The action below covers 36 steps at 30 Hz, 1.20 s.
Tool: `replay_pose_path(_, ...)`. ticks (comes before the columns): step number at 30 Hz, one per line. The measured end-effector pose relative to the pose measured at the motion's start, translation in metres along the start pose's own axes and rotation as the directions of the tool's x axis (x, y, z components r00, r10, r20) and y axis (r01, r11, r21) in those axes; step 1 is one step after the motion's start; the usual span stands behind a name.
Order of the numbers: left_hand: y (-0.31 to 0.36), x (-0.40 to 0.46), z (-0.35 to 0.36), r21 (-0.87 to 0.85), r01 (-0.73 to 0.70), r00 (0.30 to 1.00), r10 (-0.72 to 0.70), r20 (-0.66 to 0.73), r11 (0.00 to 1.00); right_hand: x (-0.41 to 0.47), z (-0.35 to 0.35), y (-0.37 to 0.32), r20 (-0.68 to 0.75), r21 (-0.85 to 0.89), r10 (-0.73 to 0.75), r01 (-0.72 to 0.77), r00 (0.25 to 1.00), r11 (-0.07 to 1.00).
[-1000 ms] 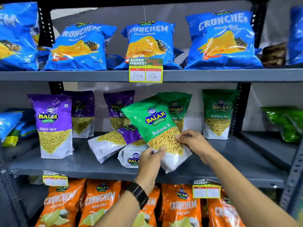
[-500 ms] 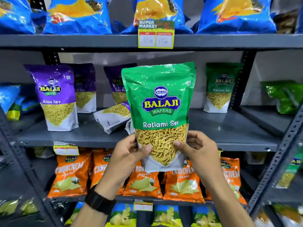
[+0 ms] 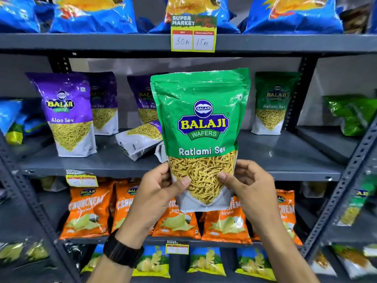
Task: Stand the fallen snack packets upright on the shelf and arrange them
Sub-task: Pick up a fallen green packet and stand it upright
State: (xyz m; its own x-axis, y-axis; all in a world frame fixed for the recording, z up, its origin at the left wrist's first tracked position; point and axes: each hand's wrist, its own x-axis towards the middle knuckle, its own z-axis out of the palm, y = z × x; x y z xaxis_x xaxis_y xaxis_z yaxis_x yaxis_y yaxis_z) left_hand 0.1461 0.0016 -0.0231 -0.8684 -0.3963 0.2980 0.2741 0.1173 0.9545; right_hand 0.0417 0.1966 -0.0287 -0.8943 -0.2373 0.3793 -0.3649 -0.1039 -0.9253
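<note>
A green Ratlami Sev packet (image 3: 202, 123) is held upright in front of the grey middle shelf (image 3: 285, 160). My left hand (image 3: 157, 193) grips its lower left edge and my right hand (image 3: 248, 186) grips its lower right edge, thumbs on the front. Behind it a purple Aloo Sev packet (image 3: 140, 139) lies on its side on the shelf, and the corner of another fallen packet (image 3: 161, 154) shows at the green packet's left edge. An upright purple packet (image 3: 68, 115) stands at the left, and another green packet (image 3: 271, 105) stands at the right.
Two more purple packets (image 3: 104, 105) stand at the back of the shelf. Blue Crunchem bags (image 3: 93, 15) fill the shelf above, behind a price tag (image 3: 193, 35). Orange bags (image 3: 87, 213) line the shelf below. A slotted metal upright (image 3: 344, 186) runs down the right.
Both hands lifted the green packet off the shelf, turned it from tilted to upright and brought it closer to me. The view has tipped downward.
</note>
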Motion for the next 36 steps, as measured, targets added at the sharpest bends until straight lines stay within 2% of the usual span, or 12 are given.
replay_pose_path(7,0.003,0.0,0.006,-0.018,0.026,1.0,-0.026,0.007,0.999,0.002,-0.006,0.003,0.006,-0.026,0.011,-0.011,1.0,1.0)
replay_pose_path(12,-0.006,0.043,0.05,0.013,0.043,0.998,-0.043,0.041,0.999,0.043,-0.04,0.018,-0.018,-0.069,0.039,-0.04,0.999,0.997)
replay_pose_path(19,-0.032,0.172,0.158,0.009,0.02,0.983,-0.022,0.181,1.0,0.165,-0.112,0.05,-0.132,-0.197,0.04,-0.066,0.99,0.978)
replay_pose_path(22,-0.046,0.219,0.198,0.021,0.02,0.982,-0.023,0.188,1.0,0.224,-0.137,0.077,-0.165,-0.198,0.057,-0.09,0.985,0.976)
replay_pose_path(26,-0.078,0.258,0.227,0.073,0.035,0.986,-0.046,0.163,0.997,0.29,-0.165,0.146,-0.166,-0.181,0.073,-0.103,0.983,0.978)
replay_pose_path(30,-0.097,0.27,0.235,0.094,0.044,0.983,-0.06,0.175,0.995,0.284,-0.163,0.153,-0.191,-0.132,0.15,-0.177,0.97,0.975)
replay_pose_path(36,-0.097,0.268,0.229,0.136,0.049,0.975,-0.076,0.207,0.99,0.263,-0.155,0.139,-0.251,-0.199,0.16,-0.213,0.955,0.957)
